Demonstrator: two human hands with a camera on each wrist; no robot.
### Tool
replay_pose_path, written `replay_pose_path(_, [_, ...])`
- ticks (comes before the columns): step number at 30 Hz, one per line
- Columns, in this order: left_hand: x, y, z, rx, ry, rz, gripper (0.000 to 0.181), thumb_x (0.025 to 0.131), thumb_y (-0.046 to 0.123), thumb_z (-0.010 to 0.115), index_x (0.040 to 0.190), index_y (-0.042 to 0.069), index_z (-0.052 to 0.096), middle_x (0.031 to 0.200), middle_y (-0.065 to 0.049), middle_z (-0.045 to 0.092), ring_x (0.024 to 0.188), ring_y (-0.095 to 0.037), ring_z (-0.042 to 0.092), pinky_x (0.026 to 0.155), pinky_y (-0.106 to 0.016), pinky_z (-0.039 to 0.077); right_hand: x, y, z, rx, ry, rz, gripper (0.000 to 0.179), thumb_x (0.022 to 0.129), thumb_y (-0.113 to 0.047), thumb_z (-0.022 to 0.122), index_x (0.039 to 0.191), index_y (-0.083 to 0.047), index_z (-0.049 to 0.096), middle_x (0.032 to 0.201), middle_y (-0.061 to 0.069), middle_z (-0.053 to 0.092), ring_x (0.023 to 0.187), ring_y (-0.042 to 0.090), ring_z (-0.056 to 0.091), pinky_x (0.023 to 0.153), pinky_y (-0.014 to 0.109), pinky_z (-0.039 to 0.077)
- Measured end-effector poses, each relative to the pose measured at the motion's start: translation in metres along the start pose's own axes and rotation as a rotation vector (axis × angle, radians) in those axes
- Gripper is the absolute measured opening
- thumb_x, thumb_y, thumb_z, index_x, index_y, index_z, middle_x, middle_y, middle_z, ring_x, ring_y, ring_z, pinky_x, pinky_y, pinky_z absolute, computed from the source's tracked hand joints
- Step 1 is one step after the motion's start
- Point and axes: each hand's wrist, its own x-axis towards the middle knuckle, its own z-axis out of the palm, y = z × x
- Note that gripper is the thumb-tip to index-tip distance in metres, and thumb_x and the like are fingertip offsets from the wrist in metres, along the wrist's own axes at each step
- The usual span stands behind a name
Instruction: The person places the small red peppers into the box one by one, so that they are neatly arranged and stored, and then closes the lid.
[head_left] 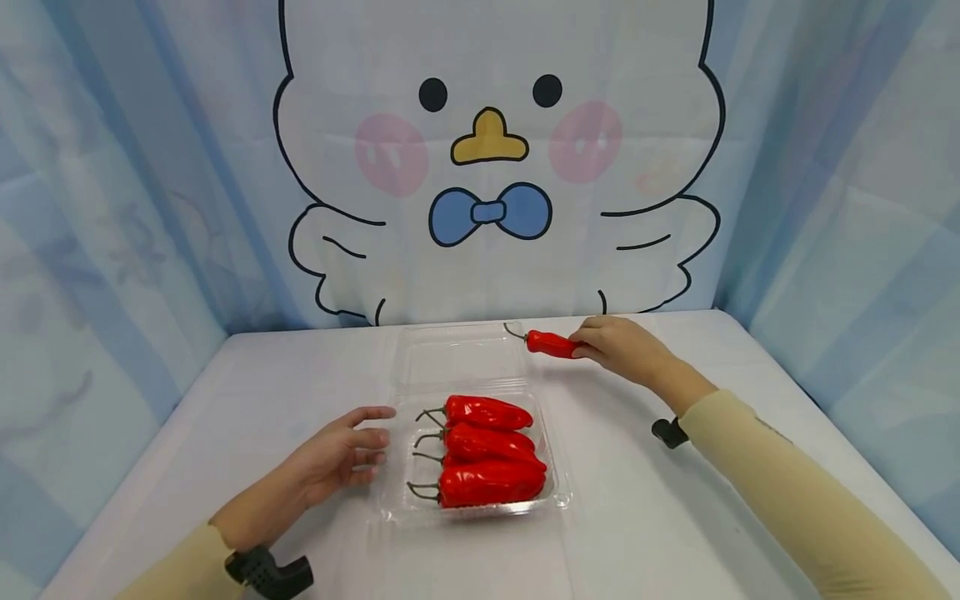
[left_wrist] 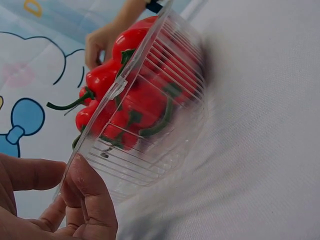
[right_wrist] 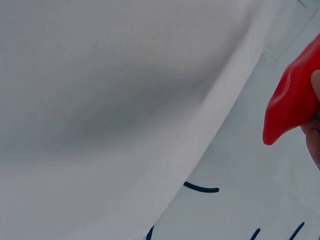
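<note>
A clear plastic clamshell container [head_left: 558, 492] lies on the table with several red chili peppers [head_left: 491, 483] side by side in its base, stems pointing left. At its left edge, my left hand [head_left: 348, 454] pinches the rim between thumb and fingers; the left wrist view shows the container's ribbed wall [left_wrist: 150, 165] beside the fingertips. Beyond the container to the right, my right hand [head_left: 618, 346] holds another red chili pepper [head_left: 551, 343] above the table, its thin stem toward the left. In the right wrist view that pepper [right_wrist: 292, 100] shows only in part.
The container's transparent lid [head_left: 461, 358] lies folded back behind the base. A white cloth covers the table [head_left: 300, 367]. Behind it hangs a curtain [head_left: 487, 283] with a cartoon bird, and blue curtains [head_left: 97, 250] stand at the sides.
</note>
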Motion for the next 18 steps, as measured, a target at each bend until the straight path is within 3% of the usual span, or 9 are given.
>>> replay_pose_path(18, [0.002, -0.001, 0.002, 0.004, 0.024, 0.005, 0.058, 0.099, 0.008, 0.060, 0.153, 0.009, 0.038, 0.100, -0.002, 0.060, 0.076, -0.012, 0.059, 0.063, -0.023, 0.056, 0.006, -0.043, -0.010, 0.129, 0.071, -0.166, 0.026, 0.084, -0.010, 0.084, 0.110, -0.009, 0.079, 0.102, 0.002, 0.074, 0.090, 0.016, 0.069, 0.080, 0.031, 0.063])
